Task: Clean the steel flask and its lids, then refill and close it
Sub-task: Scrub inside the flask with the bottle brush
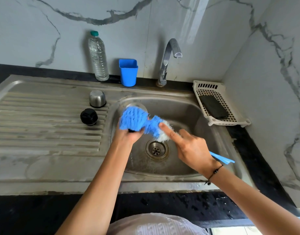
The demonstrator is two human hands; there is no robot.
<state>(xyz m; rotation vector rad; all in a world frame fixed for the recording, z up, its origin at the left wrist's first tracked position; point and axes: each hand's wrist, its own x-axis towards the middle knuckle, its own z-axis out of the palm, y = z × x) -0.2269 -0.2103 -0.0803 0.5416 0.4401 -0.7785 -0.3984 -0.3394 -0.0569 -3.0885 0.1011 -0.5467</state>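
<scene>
Flask gets the brush over the basin

Steel flask (136, 106) sits low over the sink (183, 167), mostly hidden behind the blue bottle brush (146, 123), with the left hand (129, 135) wrapped around its body to steady it. Right hand (191, 150) clamps the brush handle, forefinger stretched along the stem, probably to steer the bristles. Steel cup lid (97, 98) and black stopper (89, 117) wait on the drainboard, well apart from the scrubbing. Behind, on the surface, a water bottle (98, 56) stands beside a blue cup (128, 72), likely for the refill. Faucet (169, 60) shows no water. A basket with a scrub pad (213, 106) sits right.
</scene>
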